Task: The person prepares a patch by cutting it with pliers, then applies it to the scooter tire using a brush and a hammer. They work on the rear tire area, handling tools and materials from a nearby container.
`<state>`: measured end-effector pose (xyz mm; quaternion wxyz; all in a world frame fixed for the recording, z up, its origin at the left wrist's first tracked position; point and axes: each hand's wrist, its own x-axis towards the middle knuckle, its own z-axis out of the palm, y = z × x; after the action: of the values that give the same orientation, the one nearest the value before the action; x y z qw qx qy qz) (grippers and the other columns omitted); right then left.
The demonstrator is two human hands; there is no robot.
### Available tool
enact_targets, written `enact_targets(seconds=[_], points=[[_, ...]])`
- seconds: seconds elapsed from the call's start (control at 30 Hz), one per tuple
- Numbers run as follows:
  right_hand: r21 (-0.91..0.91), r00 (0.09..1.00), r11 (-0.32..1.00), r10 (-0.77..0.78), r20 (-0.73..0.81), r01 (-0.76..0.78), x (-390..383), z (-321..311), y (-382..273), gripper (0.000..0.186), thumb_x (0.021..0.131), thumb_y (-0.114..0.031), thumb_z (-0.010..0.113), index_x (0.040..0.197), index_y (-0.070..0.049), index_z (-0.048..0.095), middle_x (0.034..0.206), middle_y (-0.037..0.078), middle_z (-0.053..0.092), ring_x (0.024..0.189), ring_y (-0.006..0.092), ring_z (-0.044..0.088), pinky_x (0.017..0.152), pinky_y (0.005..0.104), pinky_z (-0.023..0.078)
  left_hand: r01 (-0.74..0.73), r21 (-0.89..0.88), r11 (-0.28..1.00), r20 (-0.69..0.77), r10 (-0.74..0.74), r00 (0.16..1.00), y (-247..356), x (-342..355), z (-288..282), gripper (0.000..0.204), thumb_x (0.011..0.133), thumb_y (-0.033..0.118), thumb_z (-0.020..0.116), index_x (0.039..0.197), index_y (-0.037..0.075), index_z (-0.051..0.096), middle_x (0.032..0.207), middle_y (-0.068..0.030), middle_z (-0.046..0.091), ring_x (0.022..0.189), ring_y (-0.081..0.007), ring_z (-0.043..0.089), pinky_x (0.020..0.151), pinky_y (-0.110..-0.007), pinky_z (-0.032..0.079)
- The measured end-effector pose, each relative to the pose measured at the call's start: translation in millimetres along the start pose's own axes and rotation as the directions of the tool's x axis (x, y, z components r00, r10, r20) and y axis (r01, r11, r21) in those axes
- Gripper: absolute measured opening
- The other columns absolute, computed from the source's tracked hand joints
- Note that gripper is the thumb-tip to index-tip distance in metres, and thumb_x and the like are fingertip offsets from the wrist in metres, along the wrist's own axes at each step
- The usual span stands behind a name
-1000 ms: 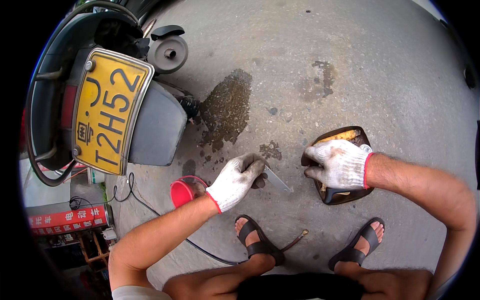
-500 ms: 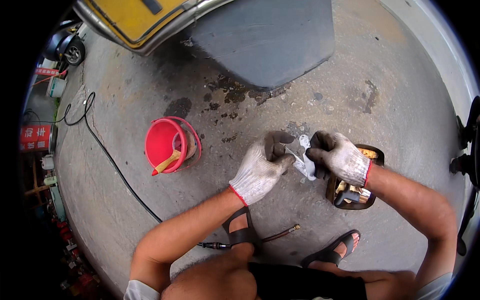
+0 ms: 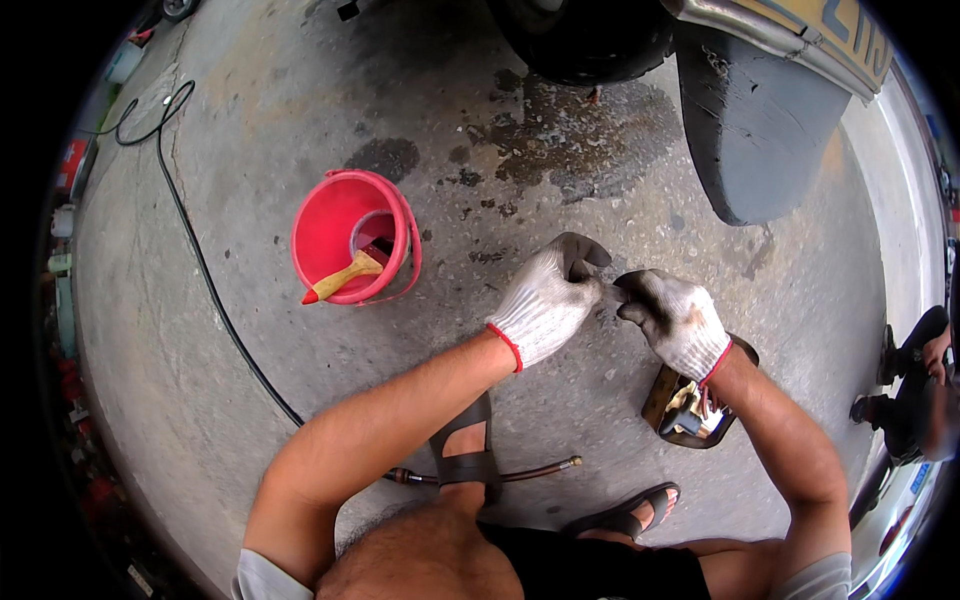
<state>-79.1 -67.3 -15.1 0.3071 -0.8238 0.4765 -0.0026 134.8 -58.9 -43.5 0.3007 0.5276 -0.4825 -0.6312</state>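
Observation:
Both my hands wear white knit gloves with red cuffs and dark, stained fingers. My left hand [image 3: 555, 295] is closed in a pinch, palm side toward the right. Facing it, my right hand [image 3: 672, 318] is pinched too, its fingertips a short gap from the left ones. A small pale scrap [image 3: 612, 293] shows between the fingertips; the fingers cover most of it, so its kind is unclear. Just below my right wrist stands an open tool tray [image 3: 656, 402] with several tools in it, partly covered by my forearm.
A pink-red bucket [image 3: 318, 228] holds a wooden-handled brush [image 3: 345, 277]. A black hose [image 3: 215, 290] runs along the left; a hose end with a brass fitting [image 3: 574, 462] lies by my foot. A tyre [image 3: 585, 45] and grey mudflap [image 3: 765, 150] stand ahead. Another person [image 3: 915, 370] is at right.
My view has shifted, bringing the tyre into sight. My hands remain close together; the white piece with a hole, plainly visible between them before, is now mostly out of sight.

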Motion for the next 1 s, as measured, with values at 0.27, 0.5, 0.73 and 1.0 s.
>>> enact_targets(seconds=[0.27, 0.5, 0.73, 1.0], points=[[0.161, 0.940, 0.972, -0.113, -0.322, 0.172, 14, -7, 6, 0.024, 0.089, -0.001, 0.065, 0.112, -0.005, 0.063, 0.097, 0.021, 0.069, 0.088, 0.0399, 0.068, 0.074, 0.0426, 0.056, -0.019, -0.204, 0.979, -0.086, 0.002, 0.996, 6, 25, -3, 0.021, 0.091, 0.002, 0.059, 0.111, 0.000, 0.060, 0.084, -0.0052, 0.062, 0.072, -0.0115, 0.059, 0.062, -0.028, 0.048], [-0.031, 0.900, 0.993, -0.113, -0.421, 0.110, 37, -24, 71, 0.027, 0.096, 0.006, 0.051, 0.119, -0.001, 0.064, 0.089, 0.007, 0.065, 0.076, 0.0159, 0.061, 0.070, 0.0295, 0.051, -0.040, -0.493, 0.869, -0.170, -0.052, 0.984, 37, 97, -30, 0.027, 0.096, 0.014, 0.056, 0.122, 0.005, 0.059, 0.102, -0.0055, 0.067, 0.085, -0.0163, 0.064, 0.073, -0.032, 0.051], [0.035, 0.897, 0.999, -0.018, -0.441, 0.037, 75, -37, 130, 0.025, 0.099, -0.010, 0.052, 0.122, -0.002, 0.061, 0.084, 0.003, 0.064, 0.070, 0.0099, 0.053, 0.062, 0.0243, 0.046, -0.104, -0.712, 0.694, -0.171, -0.028, 0.985, 52, 156, -37, 0.025, 0.098, 0.022, 0.052, 0.118, 0.008, 0.057, 0.107, -0.0047, 0.065, 0.092, -0.0179, 0.064, 0.077, -0.034, 0.050], [0.382, 0.925, 0.921, 0.082, -0.371, 0.072, 80, -96, 18, 0.016, 0.098, -0.008, 0.056, 0.111, 0.000, 0.062, 0.085, 0.006, 0.067, 0.075, 0.0104, 0.056, 0.065, 0.0247, 0.046, -0.109, -0.706, 0.700, -0.197, -0.046, 0.979, 67, 127, -36, 0.015, 0.092, 0.011, 0.054, 0.102, 0.006, 0.062, 0.097, -0.0034, 0.066, 0.089, -0.0170, 0.068, 0.075, -0.032, 0.050]])
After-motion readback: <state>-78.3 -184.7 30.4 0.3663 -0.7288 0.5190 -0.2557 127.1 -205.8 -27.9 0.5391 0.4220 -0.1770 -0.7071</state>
